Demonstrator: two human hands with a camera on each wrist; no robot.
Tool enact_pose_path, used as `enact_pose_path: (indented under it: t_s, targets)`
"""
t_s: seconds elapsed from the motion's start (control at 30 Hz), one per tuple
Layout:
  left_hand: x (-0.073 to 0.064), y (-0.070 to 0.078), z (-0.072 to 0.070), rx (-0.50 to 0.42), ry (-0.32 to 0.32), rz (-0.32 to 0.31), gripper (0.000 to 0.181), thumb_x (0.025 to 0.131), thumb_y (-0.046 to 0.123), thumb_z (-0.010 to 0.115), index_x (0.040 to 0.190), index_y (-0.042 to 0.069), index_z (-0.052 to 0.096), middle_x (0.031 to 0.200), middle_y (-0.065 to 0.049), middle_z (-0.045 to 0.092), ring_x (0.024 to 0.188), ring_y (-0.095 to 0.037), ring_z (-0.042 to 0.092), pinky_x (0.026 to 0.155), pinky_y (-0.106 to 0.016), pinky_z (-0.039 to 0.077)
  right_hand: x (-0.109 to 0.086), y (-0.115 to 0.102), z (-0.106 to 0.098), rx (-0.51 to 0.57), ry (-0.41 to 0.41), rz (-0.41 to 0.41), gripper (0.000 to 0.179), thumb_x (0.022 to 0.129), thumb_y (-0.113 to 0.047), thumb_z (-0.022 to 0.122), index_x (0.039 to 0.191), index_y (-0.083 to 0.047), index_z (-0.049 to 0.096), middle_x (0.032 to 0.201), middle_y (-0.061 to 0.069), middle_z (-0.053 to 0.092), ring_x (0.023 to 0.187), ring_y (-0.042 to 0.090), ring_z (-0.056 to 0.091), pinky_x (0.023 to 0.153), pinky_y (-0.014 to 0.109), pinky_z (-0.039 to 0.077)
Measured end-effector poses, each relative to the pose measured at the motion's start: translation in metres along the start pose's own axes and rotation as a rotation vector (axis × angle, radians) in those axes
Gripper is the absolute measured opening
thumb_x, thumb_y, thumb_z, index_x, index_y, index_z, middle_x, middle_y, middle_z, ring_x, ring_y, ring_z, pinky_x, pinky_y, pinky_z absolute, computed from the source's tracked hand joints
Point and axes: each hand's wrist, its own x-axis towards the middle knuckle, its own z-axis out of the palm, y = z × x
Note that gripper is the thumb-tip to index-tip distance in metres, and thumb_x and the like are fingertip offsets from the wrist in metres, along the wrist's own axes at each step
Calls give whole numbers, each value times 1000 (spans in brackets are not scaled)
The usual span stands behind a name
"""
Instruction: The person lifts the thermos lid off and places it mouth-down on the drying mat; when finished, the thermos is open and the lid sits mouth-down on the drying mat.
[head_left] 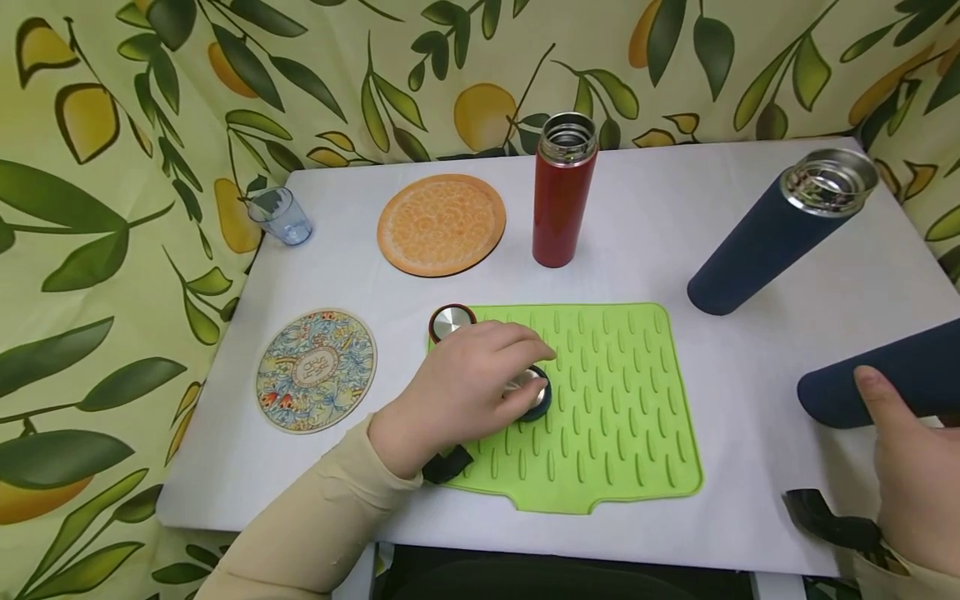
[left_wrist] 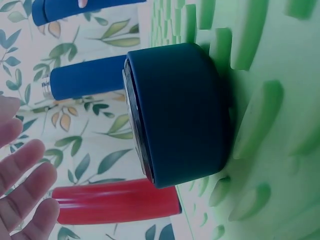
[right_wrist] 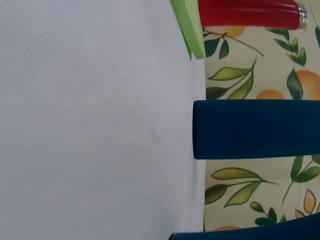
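A dark blue bottle lid point(head_left: 537, 393) with a silvery top lies on the green ribbed mat point(head_left: 600, 400). Over it hovers my left hand point(head_left: 468, 379), fingers loosely spread; the left wrist view shows these fingertips point(left_wrist: 32, 200) apart from the blue lid point(left_wrist: 180, 115). At the right edge, my right hand point(head_left: 911, 467) grips a tilted dark blue bottle point(head_left: 877, 375), thumb along its side. The rest of that bottle runs out of the head view. Just behind the left hand, partly covered by it, is a red-rimmed lid point(head_left: 452, 320) at the mat's corner.
A red bottle point(head_left: 562, 200) and another dark blue bottle point(head_left: 765, 242) stand uncapped at the back of the white table point(head_left: 337, 500). To the left are an orange round mat point(head_left: 441, 225), a patterned round coaster point(head_left: 316, 371) and a blue glass point(head_left: 288, 218).
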Motion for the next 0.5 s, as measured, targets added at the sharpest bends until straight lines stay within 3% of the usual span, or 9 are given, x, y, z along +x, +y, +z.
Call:
enact_pose_path:
  t_s: [0.03, 0.1, 0.23, 0.33, 0.5]
  targets:
    - [0, 0, 0, -3, -5, -2, 23, 94, 17, 83, 117, 14, 80, 116, 2, 80, 111, -19, 77, 100, -35, 61, -1, -5, 1, -38, -27, 63, 82, 113, -26, 65, 177, -22, 14, 184, -4, 16, 168, 9, 16, 136, 29, 10]
    - [1, 0, 1, -9, -15, -5, 24, 95, 17, 83, 118, 14, 80, 117, 2, 80, 111, -19, 77, 100, -35, 61, -2, -10, 5, -32, -12, 47, 84, 110, -24, 69, 176, -28, 18, 182, -11, 22, 166, 6, 22, 135, 30, 14]
    - [3, -2, -1, -13, -38, 3, 26, 96, 19, 82, 121, 13, 79, 118, 0, 80, 112, -19, 77, 101, -36, 61, -6, -18, 17, 141, -35, -209, 97, 89, -2, 84, 170, -21, 34, 172, -8, 42, 156, 8, 42, 129, 24, 27]
    - [8, -4, -7, -9, -46, 7, 28, 98, 20, 81, 124, 11, 78, 120, -1, 79, 114, -20, 77, 102, -36, 61, -13, -28, 27, 322, -111, -419, 99, 72, 13, 83, 160, -12, 45, 159, -11, 53, 138, 7, 57, 117, 20, 37]
    - [23, -7, -27, -16, -18, 20, 33, 99, 22, 80, 130, 9, 76, 127, -3, 78, 117, -22, 76, 104, -37, 60, -31, -55, 45, 481, -212, -529, 93, 63, 10, 89, 150, -2, 57, 145, -14, 63, 120, 3, 60, 103, 19, 42]
